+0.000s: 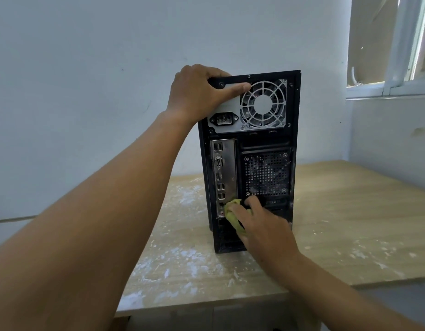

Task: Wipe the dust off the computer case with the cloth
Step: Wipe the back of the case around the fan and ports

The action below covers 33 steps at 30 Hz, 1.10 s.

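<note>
On a dust-streaked wooden table (pixel 338 211) by a white wall (pixel 87 68), the black case (pixel 250 163) stands upright with its rear panel facing the camera. The left hand (pixel 197 91) grips its top left corner, fingers curled over the top edge and thumb lying across the back. The right hand (pixel 261 225) holds the bunched yellow-green cloth (pixel 233 211) against the lower rear panel, fingers bent around it, just below the mesh vent (pixel 266 175).
</note>
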{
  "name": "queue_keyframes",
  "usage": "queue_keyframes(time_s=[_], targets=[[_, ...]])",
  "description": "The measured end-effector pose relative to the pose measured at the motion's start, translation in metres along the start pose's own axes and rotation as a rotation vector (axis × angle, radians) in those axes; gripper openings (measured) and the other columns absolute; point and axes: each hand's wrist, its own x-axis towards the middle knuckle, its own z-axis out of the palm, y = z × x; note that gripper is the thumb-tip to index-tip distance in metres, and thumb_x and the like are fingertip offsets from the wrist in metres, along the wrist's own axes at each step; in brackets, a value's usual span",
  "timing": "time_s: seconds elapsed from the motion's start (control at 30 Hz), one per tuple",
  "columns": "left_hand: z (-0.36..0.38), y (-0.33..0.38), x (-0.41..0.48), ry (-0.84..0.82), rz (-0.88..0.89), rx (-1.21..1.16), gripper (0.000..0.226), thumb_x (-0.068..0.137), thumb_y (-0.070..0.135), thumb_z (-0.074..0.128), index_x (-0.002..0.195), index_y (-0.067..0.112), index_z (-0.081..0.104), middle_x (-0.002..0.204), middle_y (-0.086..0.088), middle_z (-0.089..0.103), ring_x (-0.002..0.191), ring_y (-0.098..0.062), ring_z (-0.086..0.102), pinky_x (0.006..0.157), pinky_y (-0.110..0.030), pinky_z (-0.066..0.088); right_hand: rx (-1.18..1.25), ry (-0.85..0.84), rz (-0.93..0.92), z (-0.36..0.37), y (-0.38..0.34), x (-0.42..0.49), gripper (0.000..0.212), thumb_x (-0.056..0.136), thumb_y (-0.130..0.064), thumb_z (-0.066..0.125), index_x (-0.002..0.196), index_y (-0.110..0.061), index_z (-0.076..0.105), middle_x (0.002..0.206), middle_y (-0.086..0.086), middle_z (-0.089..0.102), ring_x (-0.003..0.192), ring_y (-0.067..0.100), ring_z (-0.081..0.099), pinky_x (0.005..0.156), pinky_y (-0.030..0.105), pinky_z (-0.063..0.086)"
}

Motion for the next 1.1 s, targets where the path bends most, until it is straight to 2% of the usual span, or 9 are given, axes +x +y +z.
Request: queue_keyframes(time_s=[0.13, 0.23, 0.33, 0.47, 0.53, 0.67, 0.87, 1.03, 1.1], targets=[[0.0, -0.001, 0.002, 0.001, 0.0, 0.008, 0.051, 0.067, 0.08, 0.064, 0.093, 0.038, 0.077, 0.077, 0.013, 0.073, 0.078, -0.004, 0.066, 0.078, -0.031, 0.055, 0.087, 0.043, 0.008, 0.003, 0.003, -0.005, 0.052, 0.067, -0.023, 0.085, 0.109, -0.022, 0.055, 0.093, 0.003, 0.054, 0.042, 0.012, 0.05, 0.029, 0.022, 0.035], [0.002, -0.003, 0.002, 0.009, 0.001, 0.011, 0.055, 0.066, 0.082, 0.062, 0.094, 0.038, 0.078, 0.077, 0.015, 0.072, 0.079, -0.004, 0.066, 0.078, -0.031, 0.055, 0.107, 0.034, -0.011, -0.002, 0.005, -0.005, 0.054, 0.064, -0.024, 0.087, 0.108, -0.023, 0.056, 0.091, 0.0, 0.054, 0.043, 0.011, 0.051, 0.03, 0.022, 0.038], [0.004, -0.004, 0.003, 0.005, 0.005, 0.017, 0.058, 0.065, 0.084, 0.06, 0.095, 0.037, 0.078, 0.077, 0.017, 0.072, 0.08, -0.004, 0.066, 0.077, -0.03, 0.055, 0.161, 0.11, -0.019, -0.014, 0.004, 0.016, 0.047, 0.068, -0.023, 0.085, 0.107, -0.021, 0.059, 0.092, 0.001, 0.054, 0.045, 0.011, 0.05, 0.032, 0.024, 0.042], [0.002, -0.005, 0.003, 0.009, 0.011, 0.03, 0.057, 0.065, 0.084, 0.059, 0.094, 0.038, 0.078, 0.076, 0.018, 0.071, 0.078, -0.002, 0.065, 0.074, -0.025, 0.053, 0.256, 0.25, -0.038, -0.046, -0.011, 0.072, 0.029, 0.085, -0.025, 0.071, 0.112, -0.021, 0.061, 0.099, 0.003, 0.053, 0.049, 0.018, 0.048, 0.037, 0.031, 0.046], [0.002, -0.004, 0.003, 0.008, 0.014, 0.033, 0.053, 0.067, 0.082, 0.061, 0.092, 0.039, 0.077, 0.075, 0.018, 0.071, 0.076, -0.002, 0.065, 0.072, -0.024, 0.052, 0.232, 0.266, -0.025, -0.058, -0.02, 0.095, 0.031, 0.086, -0.024, 0.069, 0.116, -0.023, 0.06, 0.104, 0.004, 0.054, 0.054, 0.024, 0.053, 0.04, 0.03, 0.044], [0.002, -0.005, 0.004, 0.003, 0.012, 0.026, 0.053, 0.067, 0.081, 0.062, 0.095, 0.039, 0.077, 0.076, 0.018, 0.07, 0.078, -0.002, 0.065, 0.075, -0.025, 0.052, 0.107, 0.216, -0.008, -0.052, -0.03, 0.098, 0.041, 0.076, -0.02, 0.077, 0.114, -0.019, 0.06, 0.101, 0.009, 0.054, 0.05, 0.026, 0.054, 0.041, 0.024, 0.034], [0.004, -0.006, 0.005, -0.002, -0.003, 0.024, 0.061, 0.063, 0.085, 0.059, 0.099, 0.039, 0.077, 0.079, 0.019, 0.07, 0.083, -0.005, 0.065, 0.079, -0.026, 0.053, 0.042, 0.084, -0.092, -0.014, -0.027, 0.046, 0.05, 0.065, -0.015, 0.086, 0.106, -0.02, 0.06, 0.09, 0.005, 0.054, 0.046, 0.015, 0.051, 0.032, 0.028, 0.045], [0.004, -0.005, 0.004, 0.004, 0.002, 0.038, 0.059, 0.064, 0.085, 0.059, 0.096, 0.039, 0.076, 0.078, 0.017, 0.071, 0.08, -0.004, 0.065, 0.077, -0.026, 0.053, -0.019, -0.047, -0.151, 0.007, -0.031, 0.015, 0.053, 0.051, -0.01, 0.091, 0.094, -0.021, 0.063, 0.082, 0.004, 0.053, 0.045, 0.014, 0.048, 0.03, 0.023, 0.034], [0.004, -0.005, 0.004, 0.006, 0.0, 0.032, 0.058, 0.064, 0.085, 0.059, 0.095, 0.039, 0.076, 0.076, 0.017, 0.071, 0.079, -0.004, 0.065, 0.077, -0.026, 0.053, -0.022, -0.063, -0.162, 0.008, -0.029, 0.013, 0.054, 0.051, -0.011, 0.091, 0.095, -0.022, 0.063, 0.084, 0.004, 0.054, 0.046, 0.015, 0.05, 0.031, 0.024, 0.032]])
